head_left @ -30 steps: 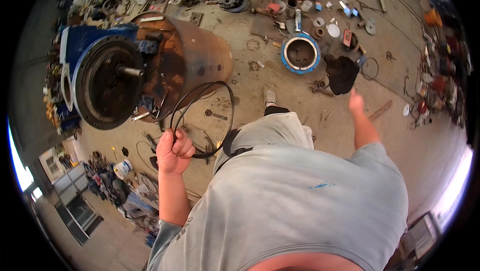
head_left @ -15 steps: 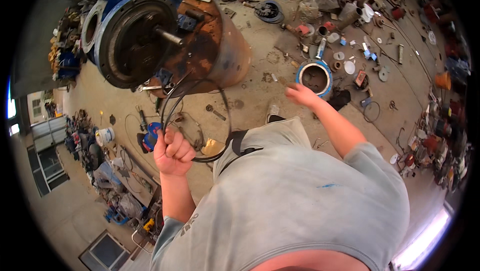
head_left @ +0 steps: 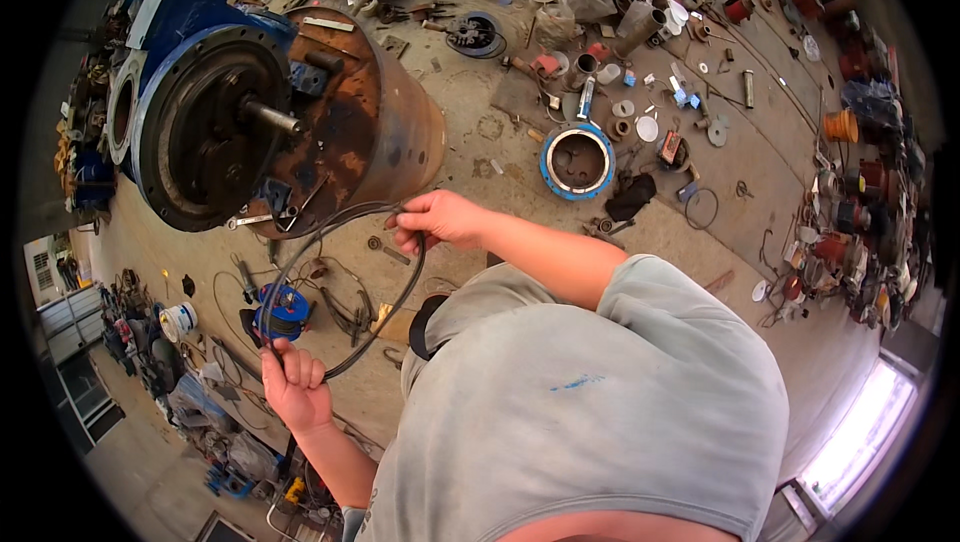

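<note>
Black rubber ring (head_left: 345, 287), thin and bent into a long loop, held in the air above the concrete floor (head_left: 480, 132), in front of the grey shirt (head_left: 580, 412). Left hand (head_left: 292, 380) clenched round the loop's lower end, fist up; right hand (head_left: 435, 219) pinching its upper end between fingers and thumb. Half a second earlier, gripped by the left hand alone, with the right reaching out open toward the blue-rimmed round housing (head_left: 577, 162); now drawn back and closed on the ring. Just beyond, a big blue motor (head_left: 215, 122) with a rusty drum and a stub shaft, larger and nearer than before. Below the loop, a blue reel (head_left: 283, 307) and pliers on the floor. Toward the floor's far and right edges, scattered parts, tins and washers.
</note>
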Motion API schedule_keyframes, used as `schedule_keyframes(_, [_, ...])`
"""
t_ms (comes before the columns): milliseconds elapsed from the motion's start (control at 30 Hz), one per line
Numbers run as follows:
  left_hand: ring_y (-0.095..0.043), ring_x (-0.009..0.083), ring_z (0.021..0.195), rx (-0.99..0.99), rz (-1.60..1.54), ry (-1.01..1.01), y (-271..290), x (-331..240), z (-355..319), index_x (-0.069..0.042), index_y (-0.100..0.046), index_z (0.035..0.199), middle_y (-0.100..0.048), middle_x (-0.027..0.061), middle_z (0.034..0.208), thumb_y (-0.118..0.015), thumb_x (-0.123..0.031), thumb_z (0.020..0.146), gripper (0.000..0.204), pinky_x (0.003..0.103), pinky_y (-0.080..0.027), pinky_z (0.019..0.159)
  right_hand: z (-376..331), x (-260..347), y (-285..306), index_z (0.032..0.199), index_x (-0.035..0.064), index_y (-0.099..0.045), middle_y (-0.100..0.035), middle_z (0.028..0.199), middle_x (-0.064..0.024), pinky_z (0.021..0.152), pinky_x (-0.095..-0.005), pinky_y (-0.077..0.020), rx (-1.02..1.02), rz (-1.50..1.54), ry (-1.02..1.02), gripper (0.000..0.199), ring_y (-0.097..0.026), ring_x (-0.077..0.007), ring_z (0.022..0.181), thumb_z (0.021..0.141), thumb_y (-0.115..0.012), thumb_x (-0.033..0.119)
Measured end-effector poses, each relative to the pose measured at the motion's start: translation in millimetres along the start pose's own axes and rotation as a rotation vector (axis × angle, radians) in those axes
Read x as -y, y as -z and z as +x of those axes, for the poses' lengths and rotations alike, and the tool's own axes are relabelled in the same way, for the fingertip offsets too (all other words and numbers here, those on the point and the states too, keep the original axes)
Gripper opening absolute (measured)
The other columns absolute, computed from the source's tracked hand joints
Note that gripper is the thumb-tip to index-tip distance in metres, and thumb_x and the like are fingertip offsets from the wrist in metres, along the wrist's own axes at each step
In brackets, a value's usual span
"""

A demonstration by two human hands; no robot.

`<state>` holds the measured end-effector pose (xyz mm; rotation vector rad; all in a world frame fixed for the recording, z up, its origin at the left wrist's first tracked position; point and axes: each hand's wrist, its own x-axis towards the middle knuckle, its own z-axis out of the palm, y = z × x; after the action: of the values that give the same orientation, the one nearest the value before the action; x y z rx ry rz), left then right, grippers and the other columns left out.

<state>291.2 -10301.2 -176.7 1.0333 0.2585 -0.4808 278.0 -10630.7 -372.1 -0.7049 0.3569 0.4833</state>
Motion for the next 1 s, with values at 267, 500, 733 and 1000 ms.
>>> schedule_keyframes(267, [-0.031, 0.0074, 0.064, -0.088, -0.045, 0.043, -16, 24, 10, -0.007, -0.062, 0.128, -0.034, -0.0064, 0.073, -0.042, -0.036, 0.114, 0.037, 0.026, -0.029, 0.059, -1, 36, -14, 0.133, 0.0055, -0.07, -0.076, 0.096, -0.0055, 0.062, -0.024, -0.0519, -0.272, -0.52, 0.445, 0.034, -0.071, -0.0092, 0.074, 0.105, -0.065, 0.025])
schedule_keyframes(500, [-0.041, 0.0103, 0.07, -0.185, -0.149, -0.077, 0, 0, 5, -0.003, -0.059, 0.136, -0.047, -0.0044, 0.08, -0.044, -0.034, 0.114, 0.041, 0.029, -0.038, 0.063, -15, 60, -74, 0.135, 0.0048, -0.067, -0.076, 0.097, -0.0046, 0.057, -0.0215, -0.047, -0.343, -0.379, 0.514, 0.034, -0.071, -0.0098, 0.073, 0.108, -0.061, 0.025])
schedule_keyframes(733, [-0.058, 0.0155, 0.074, -0.059, -0.263, -0.13, 62, -30, -8, 0.0, -0.058, 0.135, -0.058, -0.0014, 0.083, -0.046, -0.031, 0.113, 0.041, 0.036, -0.052, 0.069, -3, 59, -137, 0.125, 0.0039, -0.073, -0.063, 0.071, 0.0011, 0.05, -0.0205, -0.0403, -0.331, -0.525, 0.574, 0.032, -0.053, -0.0048, 0.054, 0.107, -0.063, 0.029])
schedule_keyframes(1000, [-0.073, 0.0286, 0.09, 0.088, -0.187, -0.154, 136, -57, 6, 0.002, -0.06, 0.131, -0.074, 0.0105, 0.098, -0.054, -0.016, 0.108, 0.029, 0.043, -0.06, 0.082, 24, 68, -194, 0.118, 0.0027, -0.066, -0.059, 0.068, 0.0007, 0.048, -0.0205, -0.0384, -0.353, -0.673, 0.654, 0.028, -0.048, -0.0043, 0.051, 0.109, -0.06, 0.029])
